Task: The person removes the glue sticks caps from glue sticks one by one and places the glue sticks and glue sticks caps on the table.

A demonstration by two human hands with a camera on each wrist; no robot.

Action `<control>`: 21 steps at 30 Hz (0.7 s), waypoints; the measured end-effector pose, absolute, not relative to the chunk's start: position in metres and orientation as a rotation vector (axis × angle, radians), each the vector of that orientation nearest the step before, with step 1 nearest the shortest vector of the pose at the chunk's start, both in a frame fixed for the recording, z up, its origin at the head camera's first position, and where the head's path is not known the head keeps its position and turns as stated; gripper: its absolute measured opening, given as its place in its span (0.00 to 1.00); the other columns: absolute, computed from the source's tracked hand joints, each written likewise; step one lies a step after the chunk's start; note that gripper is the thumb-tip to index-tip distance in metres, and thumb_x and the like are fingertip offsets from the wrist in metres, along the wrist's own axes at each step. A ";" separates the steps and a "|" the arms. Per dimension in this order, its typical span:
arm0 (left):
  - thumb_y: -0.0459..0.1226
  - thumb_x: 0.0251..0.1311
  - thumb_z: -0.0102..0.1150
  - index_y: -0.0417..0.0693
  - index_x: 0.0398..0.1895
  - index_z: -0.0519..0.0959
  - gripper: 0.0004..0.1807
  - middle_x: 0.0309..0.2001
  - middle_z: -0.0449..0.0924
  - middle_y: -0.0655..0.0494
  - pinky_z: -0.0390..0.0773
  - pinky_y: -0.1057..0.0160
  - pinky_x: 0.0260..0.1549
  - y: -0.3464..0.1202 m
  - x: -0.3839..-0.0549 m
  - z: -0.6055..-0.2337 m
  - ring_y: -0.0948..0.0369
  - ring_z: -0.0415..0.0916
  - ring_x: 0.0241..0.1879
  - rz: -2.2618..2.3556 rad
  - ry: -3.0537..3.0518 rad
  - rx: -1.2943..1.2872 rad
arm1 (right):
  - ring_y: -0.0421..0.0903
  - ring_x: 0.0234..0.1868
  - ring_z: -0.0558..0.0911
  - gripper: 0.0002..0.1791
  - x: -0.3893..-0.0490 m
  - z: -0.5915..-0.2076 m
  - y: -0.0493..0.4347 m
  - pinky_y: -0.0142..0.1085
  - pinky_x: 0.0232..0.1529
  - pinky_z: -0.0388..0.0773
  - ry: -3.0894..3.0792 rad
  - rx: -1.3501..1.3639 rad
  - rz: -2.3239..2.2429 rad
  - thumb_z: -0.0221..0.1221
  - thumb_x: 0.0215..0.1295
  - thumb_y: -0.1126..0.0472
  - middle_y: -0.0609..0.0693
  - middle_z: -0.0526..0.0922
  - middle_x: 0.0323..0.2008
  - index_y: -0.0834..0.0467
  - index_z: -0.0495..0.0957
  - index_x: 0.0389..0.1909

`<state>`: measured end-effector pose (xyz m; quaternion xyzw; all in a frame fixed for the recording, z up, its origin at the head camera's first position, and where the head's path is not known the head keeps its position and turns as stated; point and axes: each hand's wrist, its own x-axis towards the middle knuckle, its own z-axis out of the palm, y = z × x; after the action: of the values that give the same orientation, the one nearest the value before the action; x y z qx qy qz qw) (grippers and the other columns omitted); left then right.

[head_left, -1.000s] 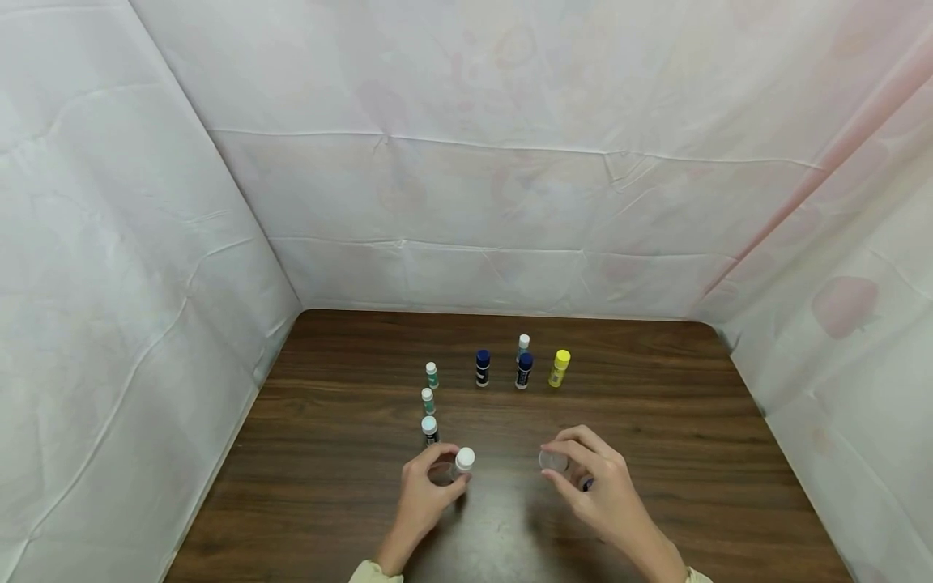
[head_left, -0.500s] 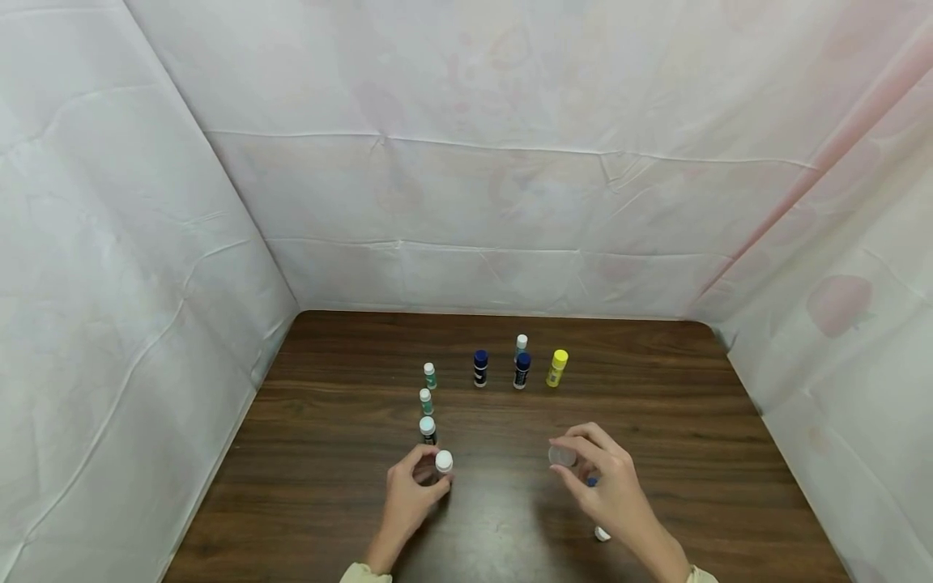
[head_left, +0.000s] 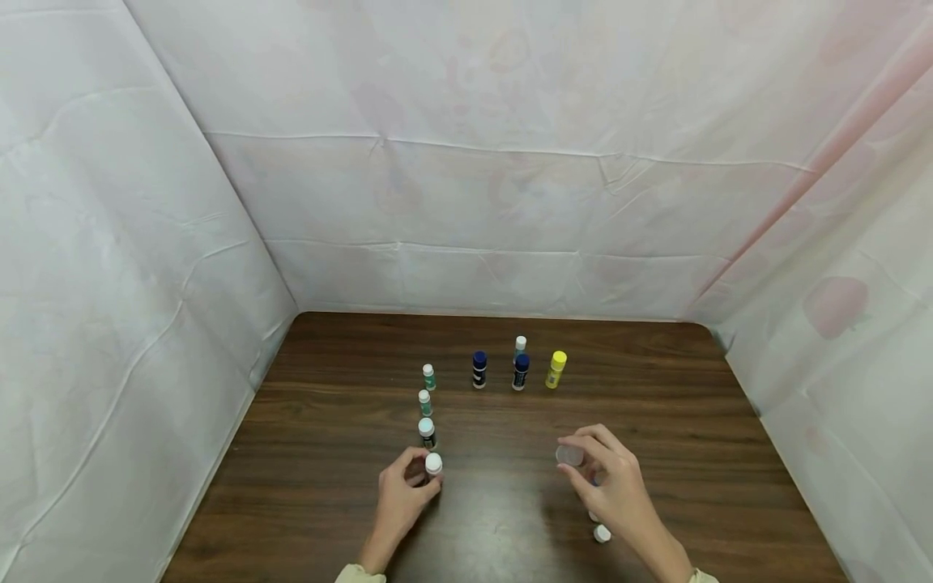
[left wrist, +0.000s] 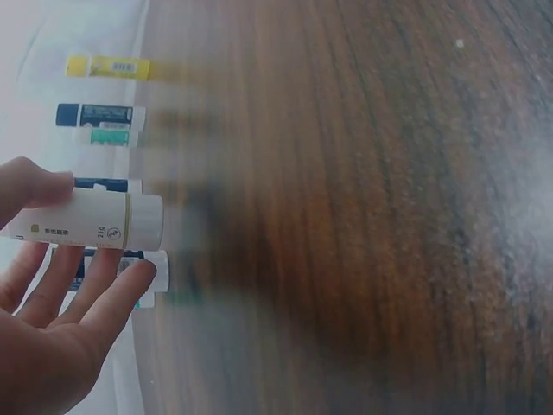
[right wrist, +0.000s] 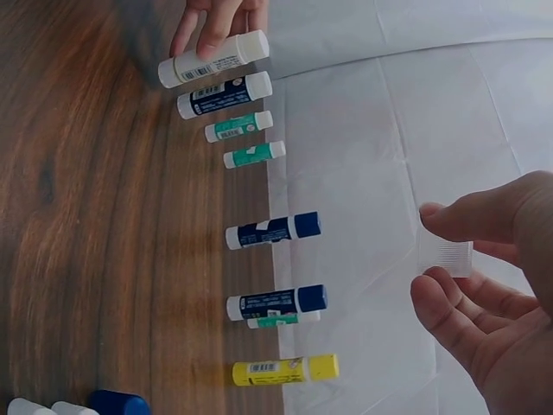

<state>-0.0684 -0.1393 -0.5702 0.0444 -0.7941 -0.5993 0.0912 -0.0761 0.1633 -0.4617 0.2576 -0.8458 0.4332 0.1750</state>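
Note:
My left hand (head_left: 399, 498) holds a white glue stick (left wrist: 78, 220) upright by its sides between thumb and fingers, low over the table. Its white cap (head_left: 433, 462) faces up in the head view. Just behind it stands a dark-blue glue stick with a white cap (head_left: 427, 434), then two small green glue sticks (head_left: 425, 402) in line. My right hand (head_left: 615, 482) pinches a translucent ribbed cap (right wrist: 445, 256) between thumb and fingertips, raised above the table. Under and beside this hand are more caps, one of them white (head_left: 601, 534), partly hidden by the hand.
Farther back stand two dark-blue glue sticks (head_left: 479, 370), a small white-capped one (head_left: 521, 344) and a yellow glue stick (head_left: 555, 370). White cloth (head_left: 466, 202) encloses the wooden table (head_left: 328, 453) at the back and sides.
My left hand has carried the white glue stick left, to the front of the row of white-capped sticks. My right hand has shifted slightly right with the translucent cap, uncovering a white cap.

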 end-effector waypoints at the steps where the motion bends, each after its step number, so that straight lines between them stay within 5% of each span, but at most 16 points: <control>1: 0.23 0.40 0.70 0.48 0.34 0.78 0.18 0.36 0.82 0.50 0.81 0.54 0.36 -0.140 -0.068 -0.571 0.52 0.81 0.38 -1.777 -2.360 0.135 | 0.34 0.21 0.72 0.21 -0.076 -0.462 0.164 0.22 0.17 0.69 -2.399 0.722 1.231 0.71 0.42 0.75 0.48 0.75 0.40 0.59 0.81 0.40; 21: 0.23 0.40 0.69 0.46 0.35 0.78 0.18 0.36 0.79 0.51 0.82 0.59 0.35 -0.142 -0.068 -0.579 0.55 0.79 0.38 -1.759 -2.404 0.270 | 0.39 0.22 0.73 0.23 -0.078 -0.482 0.170 0.25 0.16 0.70 -2.372 0.601 1.266 0.71 0.37 0.79 0.49 0.77 0.36 0.58 0.81 0.36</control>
<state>-0.0684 -0.1420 -0.5788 0.0901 -0.8014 -0.5865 0.0751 -0.0784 0.1702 -0.4816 0.2140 -0.8448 0.4511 0.1922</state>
